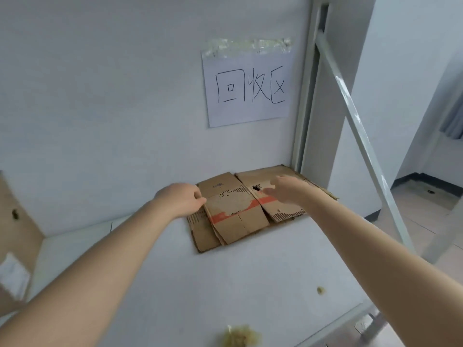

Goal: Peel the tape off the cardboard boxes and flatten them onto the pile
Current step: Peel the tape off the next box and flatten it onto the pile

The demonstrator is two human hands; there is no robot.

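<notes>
A pile of flattened brown cardboard boxes (238, 214) lies on the white table against the wall, its top sheet crossed by an orange stripe. My left hand (181, 199) is at the pile's left edge, thumb and fingers pinching the top sheet. My right hand (285, 190) hovers over the right part of the pile, fingers spread and relaxed, holding nothing. A crumpled wad of yellowish tape (239, 336) lies at the table's near edge, and a small tape scrap (320, 290) sits to the right.
A paper sign (248, 88) with handwritten characters is taped to the wall above the pile. A pale metal frame with a diagonal bar (350, 116) rises on the right. A brown cardboard box (12, 234) with a white label stands at the far left.
</notes>
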